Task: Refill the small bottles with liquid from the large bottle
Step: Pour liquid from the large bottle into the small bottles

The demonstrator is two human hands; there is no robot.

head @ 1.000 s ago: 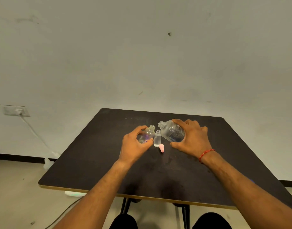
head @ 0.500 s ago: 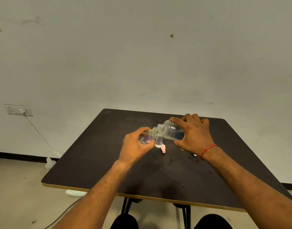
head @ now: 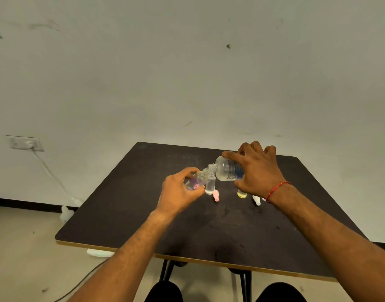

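Large bottle (head: 228, 172), blue label print unreadable

A dark counter (head: 209, 232) with a pale edge band stands on black legs (head: 166, 270) over a beige floor (head: 24, 247). Behind it rises a scuffed off-white wall (head: 187, 73). At far left a wall socket (head: 26, 143) holds a plug; its white cable (head: 50, 173) runs down toward a white adapter (head: 66, 213) on the floor. A black skirting strip (head: 30, 203) lines the wall's foot.

Lg bottle (head: 227, 171) right of sm bottle (head: 196, 180), mouths touching, above table (head: 143, 205).
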